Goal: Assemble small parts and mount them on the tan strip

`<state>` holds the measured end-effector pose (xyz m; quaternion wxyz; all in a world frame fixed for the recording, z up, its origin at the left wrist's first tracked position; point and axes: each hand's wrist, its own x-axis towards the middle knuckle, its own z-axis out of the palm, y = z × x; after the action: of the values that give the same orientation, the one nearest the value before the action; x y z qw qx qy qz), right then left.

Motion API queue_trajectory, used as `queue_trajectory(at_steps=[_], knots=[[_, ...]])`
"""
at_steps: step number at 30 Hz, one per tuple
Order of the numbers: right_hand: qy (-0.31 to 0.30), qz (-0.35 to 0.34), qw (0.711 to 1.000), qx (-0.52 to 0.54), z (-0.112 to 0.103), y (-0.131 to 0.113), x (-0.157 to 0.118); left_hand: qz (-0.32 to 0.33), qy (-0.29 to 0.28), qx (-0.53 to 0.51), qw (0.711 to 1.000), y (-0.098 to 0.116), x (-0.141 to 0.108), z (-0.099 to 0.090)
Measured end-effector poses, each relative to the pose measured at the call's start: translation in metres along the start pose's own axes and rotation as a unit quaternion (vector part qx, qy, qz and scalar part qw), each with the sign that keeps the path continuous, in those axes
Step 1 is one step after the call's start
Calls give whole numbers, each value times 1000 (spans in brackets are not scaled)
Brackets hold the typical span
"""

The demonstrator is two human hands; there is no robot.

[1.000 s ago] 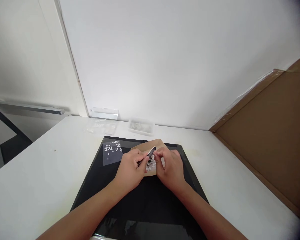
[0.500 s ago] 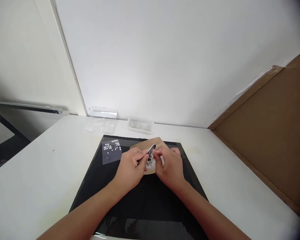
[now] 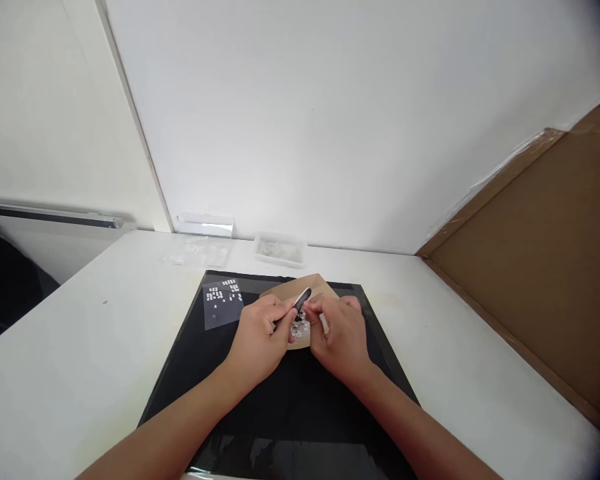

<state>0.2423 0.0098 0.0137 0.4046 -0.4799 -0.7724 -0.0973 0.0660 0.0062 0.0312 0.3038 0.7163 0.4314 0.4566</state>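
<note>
black and slim, with a pale edge: holds the dark object (image 3: 304,299) in the left hand (image 3: 260,331), between thumb and fingers closed narrowly on its lower part, with the upper end tilted up to the right; holds thumb and fingertips of the right hand (image 3: 339,333) close together, just beside the same object; cannot tell about contact there, or about any tiny piece in the pinch

has a tan sheet (image 3: 321,285) beneath both hands, partly covered by them, with small white pieces (image 3: 299,329) scattered on it between the hands; has a black mat (image 3: 290,407) under that, on a white table (image 3: 55,380)

at the far left corner of the mat, shows a translucent sheet (image 3: 220,318) with little white rectangles (image 3: 231,285) gathered mostly toward the top; beyond the mat, near the white wall (image 3: 300,133), shows a clear shallow box (image 3: 283,263) with pale contents, too small to tell, and left of it a clear plastic bag (image 3: 196,252); at far right, shows a brown cardboard panel (image 3: 535,267)
</note>
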Motion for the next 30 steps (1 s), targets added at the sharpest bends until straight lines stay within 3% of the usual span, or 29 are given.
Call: queue_trajectory(at_steps=[5, 9, 13, 16, 20, 24, 27, 30], knots=[[35, 15, 999, -15, 1, 1, 1, 5, 4, -11, 1000, 1, 0, 1], [-8, -4, 1000, 10, 0, 2, 0, 3, 11, -4, 1000, 1, -1, 2], [32, 12, 999, -6, 0, 0, 1, 14, 13, -4, 1000, 0, -1, 2], [-6, -7, 1000, 14, -1, -1, 1, 15, 16, -6, 1000, 0, -1, 1], [35, 6, 999, 3, -2, -2, 1, 27, 20, -3, 999, 2, -1, 1], [1, -10, 1000, 23, -2, -4, 1, 37, 22, 2, 999, 4, -1, 1], [35, 17, 999, 2, -2, -4, 1, 41, 19, 6, 999, 3, -1, 1], [-1, 0, 1000, 24, -2, -3, 2, 41, 19, 14, 999, 2, -2, 2]])
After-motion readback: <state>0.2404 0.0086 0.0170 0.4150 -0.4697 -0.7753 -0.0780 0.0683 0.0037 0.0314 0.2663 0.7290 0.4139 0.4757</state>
